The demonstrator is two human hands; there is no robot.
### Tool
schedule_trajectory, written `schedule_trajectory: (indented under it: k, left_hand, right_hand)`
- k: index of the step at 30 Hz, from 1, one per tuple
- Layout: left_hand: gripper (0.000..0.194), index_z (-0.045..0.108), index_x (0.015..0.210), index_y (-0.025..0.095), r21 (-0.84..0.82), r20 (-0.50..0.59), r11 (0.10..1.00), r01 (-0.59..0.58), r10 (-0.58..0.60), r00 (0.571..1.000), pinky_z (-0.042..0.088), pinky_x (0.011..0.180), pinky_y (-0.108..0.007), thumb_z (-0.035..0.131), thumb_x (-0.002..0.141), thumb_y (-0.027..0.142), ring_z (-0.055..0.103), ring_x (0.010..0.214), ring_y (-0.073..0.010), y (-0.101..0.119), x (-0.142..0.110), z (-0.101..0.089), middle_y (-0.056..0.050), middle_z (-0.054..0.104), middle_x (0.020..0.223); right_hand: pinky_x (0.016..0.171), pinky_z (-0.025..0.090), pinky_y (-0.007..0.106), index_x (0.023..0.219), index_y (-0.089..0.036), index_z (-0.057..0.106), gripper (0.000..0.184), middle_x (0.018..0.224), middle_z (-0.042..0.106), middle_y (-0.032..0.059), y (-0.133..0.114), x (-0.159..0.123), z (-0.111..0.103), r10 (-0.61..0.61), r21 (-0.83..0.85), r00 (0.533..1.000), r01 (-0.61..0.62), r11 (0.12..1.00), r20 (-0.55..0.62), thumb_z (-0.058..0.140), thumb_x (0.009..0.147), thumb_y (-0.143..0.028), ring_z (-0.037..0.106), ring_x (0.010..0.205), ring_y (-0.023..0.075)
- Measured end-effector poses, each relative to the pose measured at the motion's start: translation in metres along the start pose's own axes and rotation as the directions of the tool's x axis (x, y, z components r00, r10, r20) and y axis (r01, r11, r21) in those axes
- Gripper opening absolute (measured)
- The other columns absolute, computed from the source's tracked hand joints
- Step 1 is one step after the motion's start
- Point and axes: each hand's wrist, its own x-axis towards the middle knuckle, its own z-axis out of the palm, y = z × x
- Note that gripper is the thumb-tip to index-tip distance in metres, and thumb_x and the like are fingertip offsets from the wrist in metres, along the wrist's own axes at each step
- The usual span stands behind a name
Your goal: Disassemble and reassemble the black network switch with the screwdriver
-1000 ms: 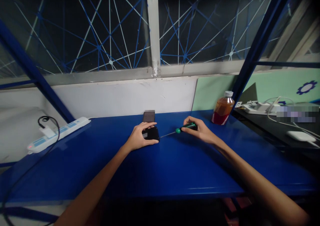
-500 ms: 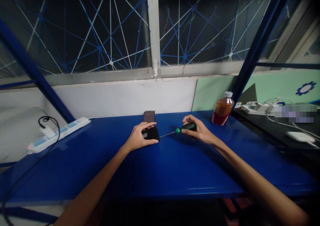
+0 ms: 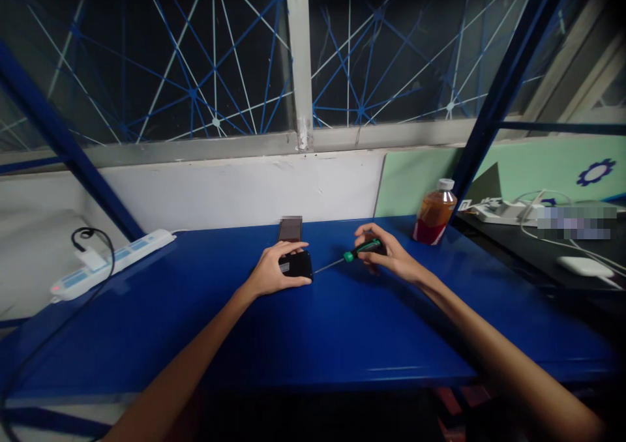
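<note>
My left hand (image 3: pixel 268 270) is closed around a small black phone-like device (image 3: pixel 298 265), thumb along its near edge and fingers over its far edge. The device lies on the blue table and has a small pale label. In my right hand (image 3: pixel 386 254) is a screwdriver (image 3: pixel 364 250) with a black and green handle, held between thumb and fingers. Its thin shaft points left, and the tip is at or close to the device's right end; whether it touches I cannot tell. Just behind the device lies a dark flat phone-like object (image 3: pixel 290 229).
A white power strip (image 3: pixel 115 264) with a plugged-in black cable lies at the left of the blue table (image 3: pixel 342 338). A bottle of amber drink (image 3: pixel 435 214) stands at the back right. Beyond it, a black surface holds a white adapter (image 3: pixel 584 266) and cables. Blue frame posts rise at both sides.
The device, both hands and the screwdriver stay in nearly the same place. My right fingers have shifted slightly on the handle, and the view has moved a little.
</note>
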Motion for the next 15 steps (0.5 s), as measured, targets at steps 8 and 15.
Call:
schedule_trajectory:
  k: [8, 15]
  left_hand:
    - [0.067, 0.059, 0.123, 0.024, 0.008, -0.004, 1.0, 0.005, -0.005, 1.0, 0.046, 0.093, -0.045, 0.079, 0.062, 0.044, 0.059, 0.102, -0.0271, 0.0, 0.0, 0.001, -0.009, 0.064, 0.11]
    - [0.067, 0.059, 0.123, 0.024, -0.002, 0.003, 1.0, -0.01, 0.01, 1.0, 0.045, 0.093, -0.047, 0.078, 0.062, 0.044, 0.059, 0.102, -0.0277, 0.0, 0.0, 0.003, -0.009, 0.064, 0.111]
  right_hand:
    - [0.036, 0.041, 0.022, 0.101, -0.025, 0.045, 0.031, 0.072, 0.054, -0.0046, 0.002, 0.002, 0.006, -0.056, -0.109, 0.991, 0.043, 0.993, -0.123, 0.065, 0.082, -0.037, 0.049, 0.042, 0.0079]
    - [0.038, 0.043, 0.024, 0.105, -0.022, 0.051, 0.032, 0.07, 0.058, -0.0016, -0.007, -0.002, 0.009, -0.041, -0.223, 0.989, 0.009, 0.975, -0.142, 0.062, 0.083, -0.042, 0.054, 0.043, 0.0104]
